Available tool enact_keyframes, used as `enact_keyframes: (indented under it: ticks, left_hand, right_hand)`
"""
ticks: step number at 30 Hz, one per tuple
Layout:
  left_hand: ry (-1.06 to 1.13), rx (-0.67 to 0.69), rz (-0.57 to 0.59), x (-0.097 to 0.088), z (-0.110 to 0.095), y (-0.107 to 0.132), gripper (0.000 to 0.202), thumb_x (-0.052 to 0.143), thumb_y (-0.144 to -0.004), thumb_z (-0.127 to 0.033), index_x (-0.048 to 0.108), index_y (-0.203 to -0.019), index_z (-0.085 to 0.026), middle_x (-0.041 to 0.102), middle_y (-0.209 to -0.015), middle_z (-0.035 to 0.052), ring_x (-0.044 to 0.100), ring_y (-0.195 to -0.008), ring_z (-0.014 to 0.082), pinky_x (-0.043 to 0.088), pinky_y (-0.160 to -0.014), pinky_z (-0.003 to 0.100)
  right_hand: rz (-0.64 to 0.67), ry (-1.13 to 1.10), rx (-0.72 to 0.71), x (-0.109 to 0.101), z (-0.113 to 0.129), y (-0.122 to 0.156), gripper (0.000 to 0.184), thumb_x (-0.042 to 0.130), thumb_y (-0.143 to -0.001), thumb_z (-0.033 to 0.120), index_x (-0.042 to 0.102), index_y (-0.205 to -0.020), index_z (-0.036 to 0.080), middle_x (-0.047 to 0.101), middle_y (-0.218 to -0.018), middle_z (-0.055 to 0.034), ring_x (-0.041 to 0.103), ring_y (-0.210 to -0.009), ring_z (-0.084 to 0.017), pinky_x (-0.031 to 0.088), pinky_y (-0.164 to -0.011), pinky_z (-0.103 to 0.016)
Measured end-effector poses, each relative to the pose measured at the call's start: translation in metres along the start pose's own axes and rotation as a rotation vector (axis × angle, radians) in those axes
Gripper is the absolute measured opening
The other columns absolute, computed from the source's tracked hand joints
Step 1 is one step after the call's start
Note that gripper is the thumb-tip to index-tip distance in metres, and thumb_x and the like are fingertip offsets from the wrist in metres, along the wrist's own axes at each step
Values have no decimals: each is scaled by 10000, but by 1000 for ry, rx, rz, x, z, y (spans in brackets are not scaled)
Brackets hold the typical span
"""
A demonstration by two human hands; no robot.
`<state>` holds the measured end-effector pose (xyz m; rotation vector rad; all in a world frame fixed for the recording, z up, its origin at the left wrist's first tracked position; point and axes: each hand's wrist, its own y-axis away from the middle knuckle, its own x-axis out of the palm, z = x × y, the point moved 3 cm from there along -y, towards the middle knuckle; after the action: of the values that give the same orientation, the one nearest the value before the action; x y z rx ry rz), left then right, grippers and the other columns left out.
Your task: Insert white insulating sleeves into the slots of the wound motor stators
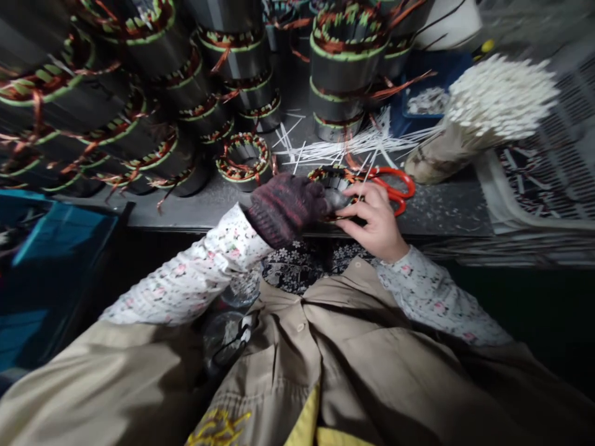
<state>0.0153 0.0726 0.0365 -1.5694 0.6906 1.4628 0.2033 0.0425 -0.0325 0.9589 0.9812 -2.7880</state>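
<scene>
Nearest the camera, a tan work coat (297, 365) is bunching over the person's front, and floral sleeves (195, 279) are reaching forward to the edge of the bench (223, 210). The left hand (283, 207), in a dark knitted glove, is pressing over the near rim of a small wound stator (332, 179), its fingers mostly hidden. The right hand (374, 220) is bare, with its fingers (356, 210) curled closed around the opposite side and nothing else in them. A grey object (337, 199), too blurred to name, is showing between the hands. The stator is tilting at the bench's front edge, held up by both hands. It will likely feel heavy for its size, with a stiff, slippery steel core and softer, easily bent copper windings, so the outer core is the safer place to hold it.

Just beyond, red-handled scissors (395, 189) are lying on the bench. Loose white insulating strips (353, 147) are scattered farther back, and a dense bundle of white strips (499, 96) is standing in a sack (437, 158). Stacks of wound stators (344, 74) are rising behind them, beside a blue tray (427, 87) and a white plastic crate (543, 186).
</scene>
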Motion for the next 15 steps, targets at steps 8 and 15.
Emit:
enact_keyframes:
  ticks: [8, 15]
  left_hand:
    - [0, 205, -208, 12, -4, 15, 262, 524, -1009, -294, 606, -1239, -198, 685, -1338, 59, 632, -1270, 205, 439, -1197, 451]
    - [67, 31, -325, 30, -11, 5, 215, 541, -996, -364, 617, -1103, -194, 771, -967, 45, 745, -939, 176, 495, -1171, 462]
  right_hand:
    - [-471, 370, -45, -113, -6, -39, 47, 726, -887, 294, 724, -887, 247, 650, -1012, -107, 546, -1062, -327, 369, -1020, -586]
    - [-270, 471, 149, -138, -29, -97, 114, 715, -900, 380, 729, -787, 389, 699, -1172, -12, 420, -1241, -404, 272, -1039, -730]
